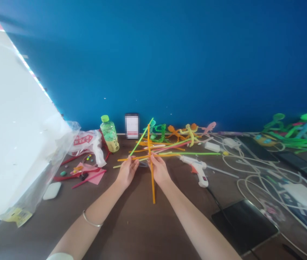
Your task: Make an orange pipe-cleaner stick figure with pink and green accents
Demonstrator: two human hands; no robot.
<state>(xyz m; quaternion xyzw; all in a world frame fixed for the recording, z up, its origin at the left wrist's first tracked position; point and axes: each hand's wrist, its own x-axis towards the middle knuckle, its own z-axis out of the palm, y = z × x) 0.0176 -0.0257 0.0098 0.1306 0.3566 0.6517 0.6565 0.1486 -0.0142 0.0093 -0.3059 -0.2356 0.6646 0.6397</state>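
My left hand [128, 170] pinches a green pipe cleaner [142, 136] that slants up to the right. My right hand [158, 167] has its fingers closed on an orange pipe cleaner [152, 186] standing nearly upright in view, its ends above and below the fingers. Another orange strip runs crosswise near both hands; which hand touches it is unclear. Behind the hands lies a loose pile of orange, pink and green pipe cleaners [200, 154].
At the back left stand a green-capped bottle [110, 135] and a phone [132, 126]. Small pipe-cleaner figures [190, 134] line the wall. A white glue gun [200, 171], white cables [247, 182] and a black tablet [245, 225] are on the right; pink paper [96, 176] is left.
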